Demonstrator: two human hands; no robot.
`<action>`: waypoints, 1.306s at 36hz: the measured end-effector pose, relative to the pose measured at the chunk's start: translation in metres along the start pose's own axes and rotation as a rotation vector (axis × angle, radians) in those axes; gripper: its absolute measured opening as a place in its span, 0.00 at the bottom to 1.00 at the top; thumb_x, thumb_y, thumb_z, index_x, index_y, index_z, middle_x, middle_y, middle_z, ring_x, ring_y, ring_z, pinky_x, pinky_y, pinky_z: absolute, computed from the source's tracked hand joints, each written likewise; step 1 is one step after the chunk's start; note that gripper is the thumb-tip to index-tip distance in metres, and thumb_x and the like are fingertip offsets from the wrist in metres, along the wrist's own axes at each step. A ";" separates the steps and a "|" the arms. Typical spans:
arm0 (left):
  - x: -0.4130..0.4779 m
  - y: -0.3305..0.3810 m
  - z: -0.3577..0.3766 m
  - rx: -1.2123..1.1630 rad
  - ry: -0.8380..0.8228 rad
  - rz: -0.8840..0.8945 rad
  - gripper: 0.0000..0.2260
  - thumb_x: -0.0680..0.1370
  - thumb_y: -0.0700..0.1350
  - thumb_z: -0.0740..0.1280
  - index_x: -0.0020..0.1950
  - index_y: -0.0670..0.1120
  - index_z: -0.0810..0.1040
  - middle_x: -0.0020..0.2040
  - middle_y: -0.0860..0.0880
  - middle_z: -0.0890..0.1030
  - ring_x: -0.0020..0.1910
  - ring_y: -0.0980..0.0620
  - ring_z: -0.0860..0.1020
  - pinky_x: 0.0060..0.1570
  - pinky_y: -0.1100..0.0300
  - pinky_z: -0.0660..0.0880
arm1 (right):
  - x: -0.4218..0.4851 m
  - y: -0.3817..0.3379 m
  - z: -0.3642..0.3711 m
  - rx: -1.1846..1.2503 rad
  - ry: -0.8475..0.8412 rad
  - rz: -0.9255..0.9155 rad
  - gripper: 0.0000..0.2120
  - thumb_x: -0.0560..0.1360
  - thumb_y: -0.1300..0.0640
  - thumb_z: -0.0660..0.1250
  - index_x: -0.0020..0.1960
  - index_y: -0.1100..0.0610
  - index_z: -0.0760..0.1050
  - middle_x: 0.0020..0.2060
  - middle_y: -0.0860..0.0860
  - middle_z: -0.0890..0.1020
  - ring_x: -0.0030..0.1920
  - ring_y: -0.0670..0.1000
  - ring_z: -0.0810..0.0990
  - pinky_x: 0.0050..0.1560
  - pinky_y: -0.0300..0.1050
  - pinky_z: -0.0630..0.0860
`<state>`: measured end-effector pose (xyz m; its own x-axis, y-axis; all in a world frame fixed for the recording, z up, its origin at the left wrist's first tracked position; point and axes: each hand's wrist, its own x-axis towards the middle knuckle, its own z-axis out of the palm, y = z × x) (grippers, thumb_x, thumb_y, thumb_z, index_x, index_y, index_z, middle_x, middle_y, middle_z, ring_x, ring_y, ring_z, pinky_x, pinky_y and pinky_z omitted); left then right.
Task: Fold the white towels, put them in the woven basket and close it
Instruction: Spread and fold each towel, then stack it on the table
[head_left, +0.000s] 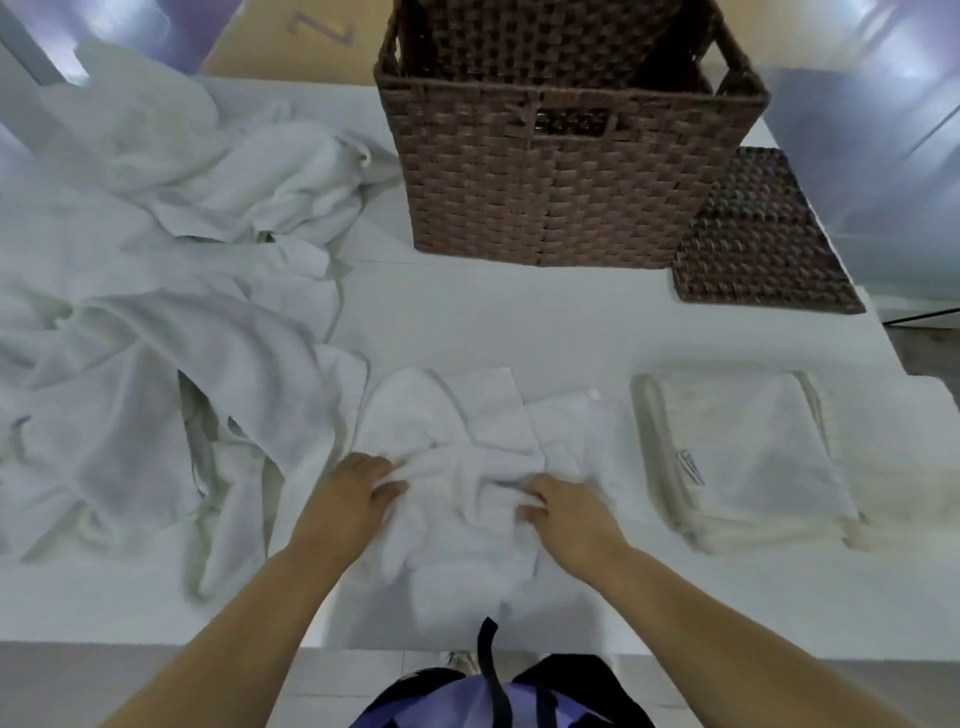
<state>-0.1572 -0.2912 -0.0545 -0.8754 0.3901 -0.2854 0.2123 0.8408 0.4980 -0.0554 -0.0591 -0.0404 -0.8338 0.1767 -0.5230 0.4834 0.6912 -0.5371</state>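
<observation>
A crumpled white towel (467, 467) lies on the white table's near middle. My left hand (353, 493) grips its left side, thumb and fingers curled into the cloth. My right hand (566, 512) grips its right side in the same way. A stack of folded white towels (743, 452) lies to the right. The brown woven basket (566, 166) stands open at the far middle. Its flat woven lid (753, 244) lies on the table to the basket's right.
A large heap of unfolded white towels (156, 312) covers the table's left half. The white table (519, 322) has its near edge just below my forearms and its right edge past the lid. A cardboard box (291, 36) sits behind the heap.
</observation>
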 end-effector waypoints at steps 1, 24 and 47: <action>0.003 0.003 -0.006 -0.031 0.022 -0.013 0.10 0.77 0.46 0.67 0.52 0.41 0.80 0.47 0.47 0.77 0.51 0.46 0.76 0.46 0.64 0.64 | 0.000 -0.001 -0.008 0.041 0.058 0.015 0.04 0.80 0.53 0.60 0.51 0.51 0.73 0.41 0.46 0.79 0.39 0.47 0.77 0.37 0.38 0.71; 0.056 0.065 -0.042 0.066 0.015 0.027 0.23 0.74 0.50 0.71 0.66 0.47 0.71 0.64 0.46 0.67 0.59 0.46 0.73 0.60 0.58 0.68 | 0.001 0.022 -0.099 0.633 0.370 0.427 0.14 0.78 0.54 0.62 0.38 0.62 0.74 0.36 0.58 0.81 0.38 0.60 0.80 0.42 0.51 0.76; 0.022 0.035 0.005 -0.221 -0.091 -0.412 0.19 0.71 0.40 0.74 0.50 0.41 0.64 0.47 0.45 0.76 0.42 0.49 0.75 0.39 0.61 0.68 | 0.012 0.027 -0.067 0.338 0.373 0.455 0.10 0.78 0.57 0.61 0.38 0.54 0.72 0.36 0.53 0.79 0.41 0.57 0.77 0.43 0.48 0.71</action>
<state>-0.1663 -0.2511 -0.0475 -0.8237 0.0810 -0.5612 -0.2501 0.8364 0.4878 -0.0702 0.0089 -0.0172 -0.5344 0.6703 -0.5149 0.8141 0.2443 -0.5268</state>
